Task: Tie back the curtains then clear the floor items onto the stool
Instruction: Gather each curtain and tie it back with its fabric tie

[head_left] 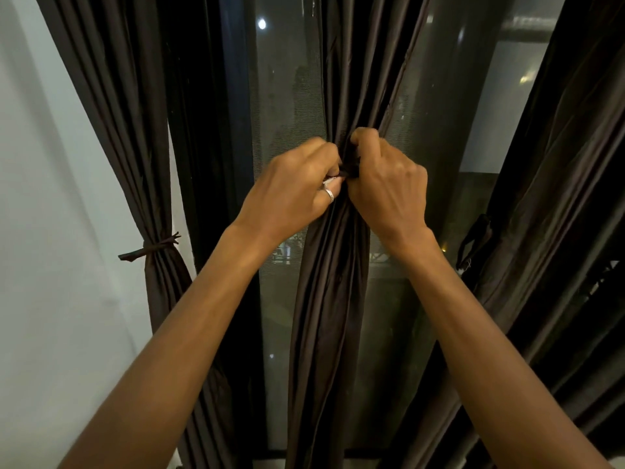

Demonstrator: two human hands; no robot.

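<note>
A dark brown middle curtain hangs bunched in front of the window. My left hand and my right hand meet at its gathered waist, both pinching a dark tie strip wrapped around the folds. The left curtain is bound by a knotted tie against the wall. The right curtain hangs loose, with a fabric loop dangling on its edge. No stool or floor items are in view.
A window with a mesh screen sits behind the curtains, dark outside with a few lights. A white wall runs along the left. A strip of sill shows at the bottom edge.
</note>
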